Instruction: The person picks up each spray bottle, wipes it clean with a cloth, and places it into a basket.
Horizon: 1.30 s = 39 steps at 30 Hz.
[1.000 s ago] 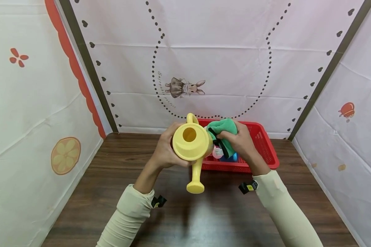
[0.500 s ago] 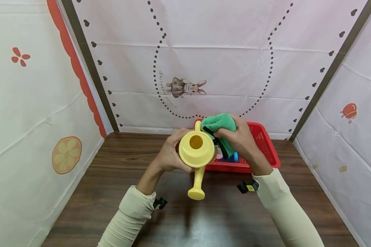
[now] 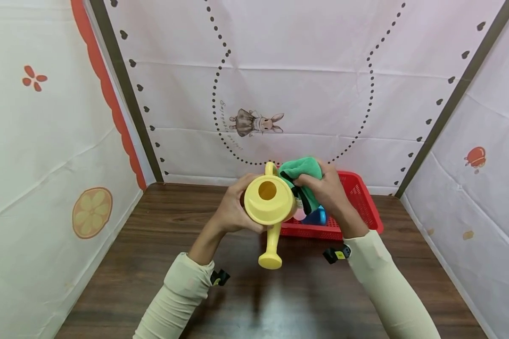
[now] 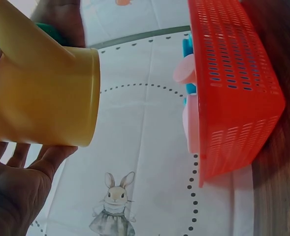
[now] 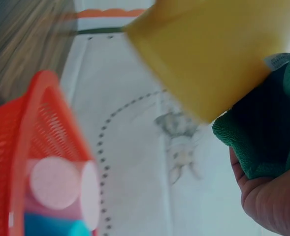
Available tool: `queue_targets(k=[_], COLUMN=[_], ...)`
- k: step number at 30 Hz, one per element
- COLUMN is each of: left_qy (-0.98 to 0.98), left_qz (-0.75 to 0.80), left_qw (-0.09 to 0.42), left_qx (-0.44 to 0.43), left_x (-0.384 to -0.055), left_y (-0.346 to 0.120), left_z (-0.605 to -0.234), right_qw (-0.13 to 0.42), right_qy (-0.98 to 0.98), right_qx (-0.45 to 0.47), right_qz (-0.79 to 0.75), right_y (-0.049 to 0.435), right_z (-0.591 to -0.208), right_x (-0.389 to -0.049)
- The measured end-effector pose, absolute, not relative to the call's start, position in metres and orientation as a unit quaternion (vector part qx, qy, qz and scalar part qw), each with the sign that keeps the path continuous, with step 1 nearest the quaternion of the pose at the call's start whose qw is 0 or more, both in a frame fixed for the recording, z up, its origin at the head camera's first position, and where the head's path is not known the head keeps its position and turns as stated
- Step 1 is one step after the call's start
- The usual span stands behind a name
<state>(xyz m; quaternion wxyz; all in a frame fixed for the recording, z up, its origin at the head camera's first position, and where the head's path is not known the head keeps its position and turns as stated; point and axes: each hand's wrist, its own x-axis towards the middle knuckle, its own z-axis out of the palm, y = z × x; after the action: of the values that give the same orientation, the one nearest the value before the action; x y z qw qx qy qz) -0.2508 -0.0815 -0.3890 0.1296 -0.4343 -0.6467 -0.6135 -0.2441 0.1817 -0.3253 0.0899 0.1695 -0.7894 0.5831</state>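
A yellow watering can is held up above the table, its round opening facing the head camera and its spout pointing toward the person. My left hand grips the can's body from the left, fingers spread around its side. In my right hand a folded green cloth with a black edge is pinched between thumb and fingers. The cloth lies against the can's right side. Seen from the right wrist, the cloth meets the yellow wall of the can.
Behind and below the hands stands a red perforated basket on the dark wooden table. Inside it are a blue item and pink items. Printed white fabric hangs at the back and both sides.
The watering can has shifted slightly right and down, then a little back up. The cloth moved up along the can's side and stays in the right hand.
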Motion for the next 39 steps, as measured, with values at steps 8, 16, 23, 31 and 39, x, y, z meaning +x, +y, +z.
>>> queue_targets(k=[8,16,23,31,39], left_qy=[-0.636,-0.605,-0.617,-0.601,-0.597], left_qz=[-0.632,-0.706,-0.708,-0.728,-0.749], left_qw=[0.133,0.088,0.067,0.061,0.065], left_qx=[-0.422,-0.357,-0.336,-0.323,-0.278], left_x=[-0.252,-0.256,-0.261,-0.267,-0.263], left_y=[-0.083,-0.079,-0.074,-0.068,-0.065], left_z=[-0.391,-0.394,-0.396,-0.405,-0.409], right_qw=[0.079,0.147,0.256,0.365,0.370], right_qy=[-0.807,-0.800,-0.754,-0.732,-0.753], right_qx=[0.113,0.107,0.212,0.334,0.321], right_qz=[0.574,0.572,0.567,0.469,0.439], right_y=[0.191,0.186,0.170,0.154,0.157], right_z=[-0.355,-0.363,-0.348,-0.339,-0.352], right_x=[-0.256,-0.242,-0.225,-0.218,-0.224])
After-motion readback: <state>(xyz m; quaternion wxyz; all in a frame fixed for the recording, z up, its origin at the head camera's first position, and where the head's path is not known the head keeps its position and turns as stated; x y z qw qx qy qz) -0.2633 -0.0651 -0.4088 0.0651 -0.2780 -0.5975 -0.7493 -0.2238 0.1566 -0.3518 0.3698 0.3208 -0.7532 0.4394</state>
